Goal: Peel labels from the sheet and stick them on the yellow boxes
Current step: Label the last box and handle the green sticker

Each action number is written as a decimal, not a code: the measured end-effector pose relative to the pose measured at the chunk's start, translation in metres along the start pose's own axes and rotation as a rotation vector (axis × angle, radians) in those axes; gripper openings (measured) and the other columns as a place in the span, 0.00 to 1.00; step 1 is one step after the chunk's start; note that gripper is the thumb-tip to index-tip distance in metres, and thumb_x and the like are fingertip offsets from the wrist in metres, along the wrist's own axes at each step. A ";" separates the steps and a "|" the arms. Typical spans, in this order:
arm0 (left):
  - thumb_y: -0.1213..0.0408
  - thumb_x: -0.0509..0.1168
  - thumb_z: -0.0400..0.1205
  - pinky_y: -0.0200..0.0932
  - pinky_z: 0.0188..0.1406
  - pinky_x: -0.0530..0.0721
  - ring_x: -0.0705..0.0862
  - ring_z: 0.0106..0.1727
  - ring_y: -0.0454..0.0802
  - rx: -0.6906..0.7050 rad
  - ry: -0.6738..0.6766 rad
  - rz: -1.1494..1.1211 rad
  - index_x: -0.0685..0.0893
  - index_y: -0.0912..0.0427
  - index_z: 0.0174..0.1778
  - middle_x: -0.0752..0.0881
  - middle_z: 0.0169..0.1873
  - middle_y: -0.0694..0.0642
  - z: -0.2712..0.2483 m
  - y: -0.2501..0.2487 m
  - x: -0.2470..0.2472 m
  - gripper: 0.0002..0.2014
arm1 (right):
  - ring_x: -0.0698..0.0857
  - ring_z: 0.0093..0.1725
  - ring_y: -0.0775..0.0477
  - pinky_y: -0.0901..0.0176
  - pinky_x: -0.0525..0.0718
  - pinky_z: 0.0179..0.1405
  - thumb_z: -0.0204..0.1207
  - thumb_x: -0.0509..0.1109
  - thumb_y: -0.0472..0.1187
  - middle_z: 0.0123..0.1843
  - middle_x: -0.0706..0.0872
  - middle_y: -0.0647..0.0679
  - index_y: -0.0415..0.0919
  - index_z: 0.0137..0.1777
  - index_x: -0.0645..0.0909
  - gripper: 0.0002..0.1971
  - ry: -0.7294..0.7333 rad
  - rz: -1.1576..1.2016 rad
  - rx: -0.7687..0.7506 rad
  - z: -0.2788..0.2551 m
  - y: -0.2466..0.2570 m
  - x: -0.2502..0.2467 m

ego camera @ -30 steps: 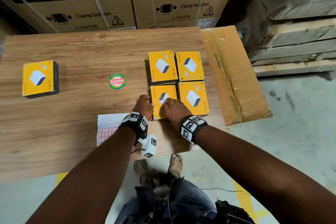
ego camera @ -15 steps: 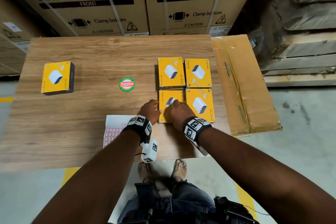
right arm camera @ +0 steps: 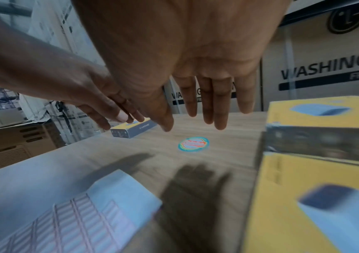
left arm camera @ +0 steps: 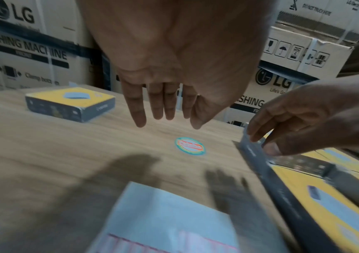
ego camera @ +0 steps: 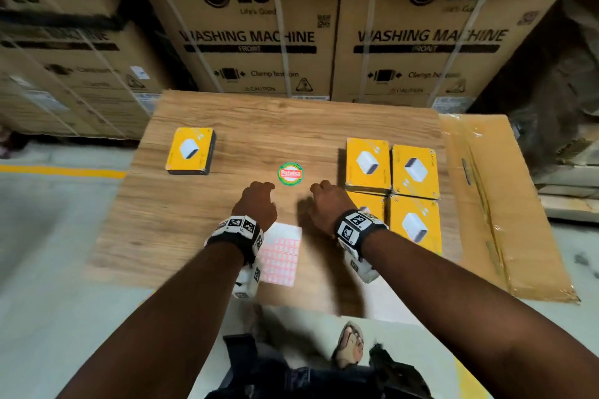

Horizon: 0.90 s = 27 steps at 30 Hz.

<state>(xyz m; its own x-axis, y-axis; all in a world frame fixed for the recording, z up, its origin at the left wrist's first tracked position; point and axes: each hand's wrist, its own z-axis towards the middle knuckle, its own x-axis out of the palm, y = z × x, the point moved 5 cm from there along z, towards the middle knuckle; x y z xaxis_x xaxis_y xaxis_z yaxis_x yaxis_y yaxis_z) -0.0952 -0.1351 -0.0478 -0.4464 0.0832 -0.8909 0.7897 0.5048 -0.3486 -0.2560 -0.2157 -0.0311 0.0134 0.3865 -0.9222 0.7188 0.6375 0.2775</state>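
Observation:
Four yellow boxes stand in a two-by-two block at the table's right: far pair (ego camera: 368,165) (ego camera: 415,170), near pair (ego camera: 369,206) (ego camera: 415,225). A fifth yellow box (ego camera: 189,151) lies alone at the far left. The white label sheet (ego camera: 280,256) with pink labels lies near the front edge, between my wrists. My left hand (ego camera: 259,191) hovers over bare wood just left of a round sticker, fingers straight and holding nothing (left arm camera: 165,119). My right hand (ego camera: 321,193) hangs beside the block's left side, fingers straight and also holding nothing (right arm camera: 204,119).
A round green and red sticker (ego camera: 290,174) sits on the wooden table (ego camera: 227,113) between my hands. A flattened taped carton (ego camera: 492,191) lies along the table's right side. Large washing machine cartons (ego camera: 259,42) wall off the back.
Both hands have left the near-left box of the block and moved left and forward over the bare table by the round sticker. The head view has tilted up.

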 end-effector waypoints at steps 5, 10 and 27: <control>0.61 0.63 0.83 0.53 0.73 0.73 0.70 0.77 0.57 -0.042 -0.050 0.013 0.65 0.53 0.81 0.67 0.79 0.56 0.015 0.082 -0.049 0.29 | 0.79 0.67 0.34 0.43 0.78 0.63 0.82 0.62 0.49 0.71 0.76 0.37 0.38 0.73 0.71 0.23 -0.006 0.042 -0.032 0.070 0.067 -0.002; 0.61 0.65 0.83 0.54 0.75 0.70 0.66 0.80 0.57 -0.130 -0.080 -0.026 0.61 0.57 0.83 0.65 0.80 0.58 0.045 0.179 -0.090 0.32 | 0.78 0.68 0.32 0.43 0.79 0.65 0.77 0.70 0.49 0.70 0.75 0.36 0.38 0.76 0.67 0.30 0.089 0.136 -0.046 0.144 0.149 0.011; 0.60 0.79 0.69 0.57 0.69 0.76 0.74 0.71 0.62 -0.164 -0.067 -0.284 0.62 0.50 0.82 0.70 0.69 0.62 0.105 0.264 -0.070 0.46 | 0.78 0.68 0.34 0.50 0.78 0.67 0.66 0.79 0.40 0.73 0.71 0.36 0.45 0.82 0.61 0.45 0.135 0.429 0.071 0.229 0.222 0.064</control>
<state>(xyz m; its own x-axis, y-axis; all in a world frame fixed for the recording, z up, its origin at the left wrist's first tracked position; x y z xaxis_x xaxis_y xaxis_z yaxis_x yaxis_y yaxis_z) 0.1886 -0.0981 -0.1075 -0.6057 -0.1349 -0.7842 0.5570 0.6318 -0.5390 0.0639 -0.2022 -0.0905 0.2332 0.6920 -0.6832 0.7141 0.3551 0.6033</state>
